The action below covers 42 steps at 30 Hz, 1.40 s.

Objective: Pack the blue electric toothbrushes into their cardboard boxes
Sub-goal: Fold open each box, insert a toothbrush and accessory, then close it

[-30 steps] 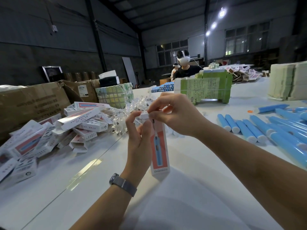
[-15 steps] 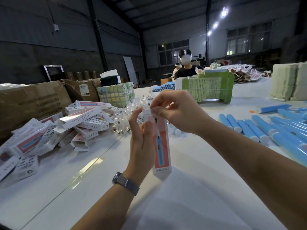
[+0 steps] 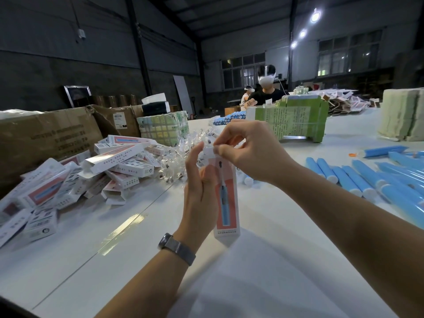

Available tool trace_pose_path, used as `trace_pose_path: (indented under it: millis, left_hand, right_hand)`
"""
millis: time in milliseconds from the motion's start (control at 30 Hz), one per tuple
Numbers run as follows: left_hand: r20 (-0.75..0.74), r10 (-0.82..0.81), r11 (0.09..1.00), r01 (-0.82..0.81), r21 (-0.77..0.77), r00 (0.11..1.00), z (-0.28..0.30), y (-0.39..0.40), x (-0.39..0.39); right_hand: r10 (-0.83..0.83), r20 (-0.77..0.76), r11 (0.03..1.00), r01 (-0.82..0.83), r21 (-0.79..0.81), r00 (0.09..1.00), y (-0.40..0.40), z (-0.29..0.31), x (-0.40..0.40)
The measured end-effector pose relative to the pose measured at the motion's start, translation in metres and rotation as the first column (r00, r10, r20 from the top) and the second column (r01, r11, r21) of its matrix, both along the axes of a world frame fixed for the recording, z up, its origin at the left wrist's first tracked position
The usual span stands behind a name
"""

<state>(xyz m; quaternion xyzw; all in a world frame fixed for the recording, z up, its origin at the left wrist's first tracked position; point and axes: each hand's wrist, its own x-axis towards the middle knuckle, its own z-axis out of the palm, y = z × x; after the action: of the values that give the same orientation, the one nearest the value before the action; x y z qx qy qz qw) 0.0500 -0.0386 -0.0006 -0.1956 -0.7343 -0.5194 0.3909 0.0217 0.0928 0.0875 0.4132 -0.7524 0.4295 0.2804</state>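
Left hand (image 3: 202, 191) grips the upright cardboard box (image 3: 226, 198) above the table (image 3: 114, 237) while right hand (image 3: 247, 152) pinches its top flap (image 3: 210, 152); tucking squarely should prevent creasing.

Two bare forearms with no sleeves in sight, left hand (image 3: 199, 191) and right hand (image 3: 250, 150) ungloved, a dark grey watch (image 3: 175, 248) with a woven-looking band around the left wrist
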Motion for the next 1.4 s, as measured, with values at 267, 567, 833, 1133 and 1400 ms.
trace_pose_path:
  millis: [267,567,833,1133,1400]
  left_hand:
    - [-0.013,-0.027,1.000,0.027,-0.002,1.000,0.000,-0.002,-0.001]
    - [-0.035,0.004,1.000,-0.005,-0.029,0.999,-0.001,-0.002,0.000]
    - [-0.006,-0.014,1.000,0.014,0.002,1.000,0.003,-0.001,0.003]
    - [-0.007,-0.023,1.000,0.023,-0.005,1.000,0.001,-0.003,0.002]
    - [0.001,-0.031,0.999,0.031,0.025,1.000,0.003,-0.004,0.002]
  right_hand:
    - [-0.097,-0.073,0.995,0.100,0.029,0.993,-0.004,0.001,0.005]
    - [-0.046,0.031,0.993,0.042,0.113,0.998,0.002,0.008,0.003]
    - [0.018,0.101,0.995,-0.027,0.095,0.995,0.002,0.006,0.001]
    - [0.111,0.151,0.989,-0.124,0.077,0.982,0.006,0.004,-0.004]
    - [0.207,0.154,0.976,-0.214,0.027,0.966,0.014,-0.008,-0.012]
